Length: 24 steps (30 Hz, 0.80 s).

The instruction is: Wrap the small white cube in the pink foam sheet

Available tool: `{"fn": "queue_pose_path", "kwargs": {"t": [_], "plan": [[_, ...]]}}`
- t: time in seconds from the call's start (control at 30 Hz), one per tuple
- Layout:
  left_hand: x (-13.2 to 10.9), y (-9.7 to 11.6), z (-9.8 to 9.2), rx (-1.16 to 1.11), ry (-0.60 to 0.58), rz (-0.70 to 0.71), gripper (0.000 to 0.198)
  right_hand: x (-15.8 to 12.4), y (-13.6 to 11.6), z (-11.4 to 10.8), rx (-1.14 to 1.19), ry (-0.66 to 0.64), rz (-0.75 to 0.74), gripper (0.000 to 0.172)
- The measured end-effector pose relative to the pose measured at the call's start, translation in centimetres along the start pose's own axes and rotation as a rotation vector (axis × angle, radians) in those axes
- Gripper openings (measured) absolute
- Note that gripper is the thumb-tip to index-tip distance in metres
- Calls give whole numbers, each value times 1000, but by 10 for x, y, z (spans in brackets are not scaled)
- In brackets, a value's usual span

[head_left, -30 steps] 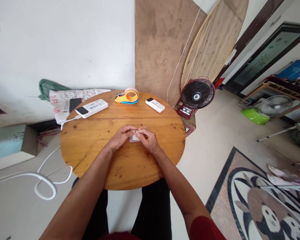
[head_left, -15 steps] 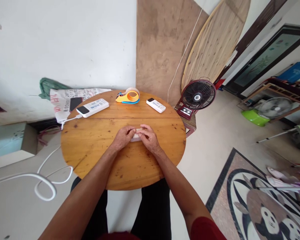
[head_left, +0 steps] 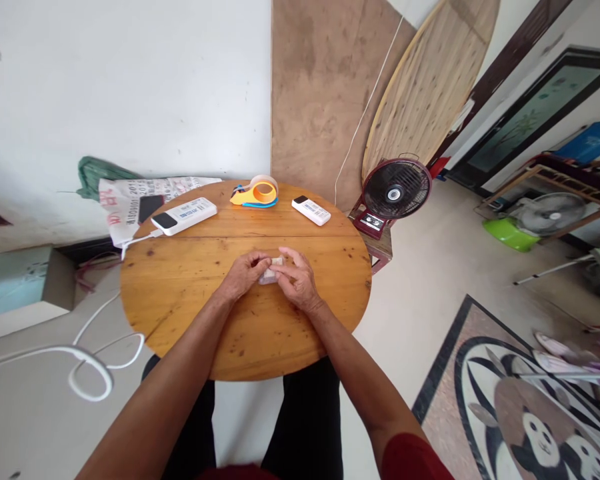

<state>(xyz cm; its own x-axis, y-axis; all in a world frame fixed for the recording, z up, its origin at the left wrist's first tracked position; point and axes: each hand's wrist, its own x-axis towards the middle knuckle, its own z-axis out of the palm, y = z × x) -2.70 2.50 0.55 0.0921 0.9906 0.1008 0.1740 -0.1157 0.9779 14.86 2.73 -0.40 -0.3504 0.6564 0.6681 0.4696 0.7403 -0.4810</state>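
Observation:
Both my hands meet at the middle of a round wooden table [head_left: 180, 293]. Between them lies a small pale flat object [head_left: 270, 275], mostly covered by my fingers, so I cannot make out what it is. My left hand [head_left: 241, 275] has its fingers curled onto the object's left side. My right hand [head_left: 296, 279] rests on its right side with fingers bent and pinching at its top edge. Both forearms reach in from the bottom of the view.
At the table's far side lie a white remote with a cable [head_left: 184, 215], an orange tape dispenser [head_left: 255, 192] and a smaller white remote [head_left: 311, 210]. A small fan [head_left: 395, 192] stands right of the table. A white cable [head_left: 87, 360] loops on the floor left.
My fingers have shifted slightly on the small pale object; the right hand's fingers now reach a bit further over it. Nothing else on the table has moved.

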Motion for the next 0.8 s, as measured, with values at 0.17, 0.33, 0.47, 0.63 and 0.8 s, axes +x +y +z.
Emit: {"fn": "queue_pose_path", "kwargs": {"t": [0.17, 0.33, 0.47, 0.63, 0.8], "plan": [[-1, 3, -1, 39, -12, 14, 32, 1, -1, -2, 9, 56, 94, 23], [0, 2, 0, 26, -11, 10, 33, 3, -6, -2, -161, -86, 25, 23], [1, -2, 1, -6, 7, 23, 33, 5, -10, -1, -229, -131, -20, 22], [1, -8, 4, 19, 49, 28, 36, 2, -8, -4, -130, -73, 80, 20], [1, -12, 6, -26, 115, -13, 49, 1, -4, -6, -34, 47, 145, 22]]}}
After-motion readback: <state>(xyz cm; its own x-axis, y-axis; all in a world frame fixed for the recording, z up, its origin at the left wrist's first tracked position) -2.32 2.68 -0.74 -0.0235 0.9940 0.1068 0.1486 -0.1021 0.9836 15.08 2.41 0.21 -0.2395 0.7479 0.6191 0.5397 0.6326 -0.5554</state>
